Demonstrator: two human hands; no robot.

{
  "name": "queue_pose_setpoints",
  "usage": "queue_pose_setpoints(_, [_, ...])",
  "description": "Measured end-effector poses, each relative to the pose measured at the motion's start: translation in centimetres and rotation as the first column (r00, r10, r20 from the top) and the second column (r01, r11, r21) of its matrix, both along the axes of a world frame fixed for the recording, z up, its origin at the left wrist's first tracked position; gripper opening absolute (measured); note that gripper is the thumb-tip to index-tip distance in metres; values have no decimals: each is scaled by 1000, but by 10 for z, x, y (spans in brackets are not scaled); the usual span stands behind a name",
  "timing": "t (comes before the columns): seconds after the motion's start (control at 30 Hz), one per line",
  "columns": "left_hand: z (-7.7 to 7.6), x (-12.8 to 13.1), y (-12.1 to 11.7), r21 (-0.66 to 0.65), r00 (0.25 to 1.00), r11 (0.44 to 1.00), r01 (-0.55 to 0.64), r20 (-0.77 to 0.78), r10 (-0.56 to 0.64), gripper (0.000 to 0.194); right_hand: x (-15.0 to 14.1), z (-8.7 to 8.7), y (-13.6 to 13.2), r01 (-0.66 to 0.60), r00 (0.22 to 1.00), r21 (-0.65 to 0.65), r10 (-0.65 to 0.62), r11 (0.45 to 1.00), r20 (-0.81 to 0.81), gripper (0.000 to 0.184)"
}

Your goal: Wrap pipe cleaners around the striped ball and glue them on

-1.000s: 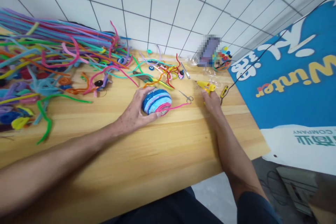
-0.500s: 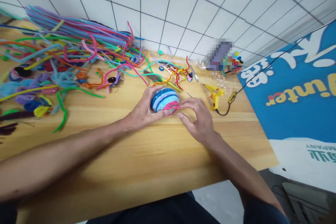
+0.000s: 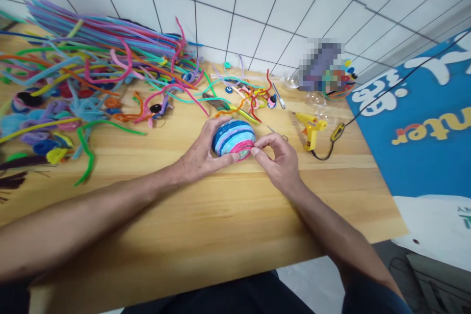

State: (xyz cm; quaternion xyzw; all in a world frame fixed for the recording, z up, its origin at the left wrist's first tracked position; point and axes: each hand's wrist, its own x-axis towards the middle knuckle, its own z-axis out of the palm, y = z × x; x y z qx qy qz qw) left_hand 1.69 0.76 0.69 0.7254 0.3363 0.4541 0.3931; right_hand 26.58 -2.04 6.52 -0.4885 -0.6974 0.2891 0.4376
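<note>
A ball [image 3: 232, 136] wrapped in bands of dark blue, light blue and lilac pipe cleaner sits low over the table in front of me. My left hand [image 3: 206, 149] is wrapped round its left side, thumb along the lower front and fingers behind. A pink pipe cleaner [image 3: 243, 146] curves round the ball's lower right end, beside a small pale uncovered patch. At that end my right hand [image 3: 277, 157] pinches the pink strand between thumb and forefinger, close against the ball.
Loose pipe cleaners [image 3: 110, 61] heap up on the left. Behind the ball lie pliers [image 3: 230, 106] and small finished pieces. A yellow glue gun [image 3: 311, 130] with a black cord rests to the right, near clear plastic balls [image 3: 318, 99]. A blue printed board [image 3: 423, 132] stands at the right edge.
My right thumb and forefinger have closed together on the pink pipe cleaner by the ball. My left hand keeps its hold. The view has shifted slightly.
</note>
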Motion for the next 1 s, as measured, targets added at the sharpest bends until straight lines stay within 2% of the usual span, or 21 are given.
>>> queue_pose_setpoints(0.27, [-1,-2,1,18,1000,1000,15,-23,-15,90,-7,1,2,1,998,-96,-7,995,-57,8])
queue_pose_setpoints(0.5, [0,-2,0,6,1000,1000,16,-3,-16,90,-9,0,1,9,997,-102,-17,995,-80,6])
queue_pose_setpoints(0.87, [-1,-3,0,53,999,998,30,-35,-28,89,-10,0,1,10,996,-103,-19,995,-92,6])
queue_pose_setpoints(1.0, [-2,-1,0,28,999,1000,7,-33,-6,92,-10,-1,1,18,995,-112,-28,994,-95,8])
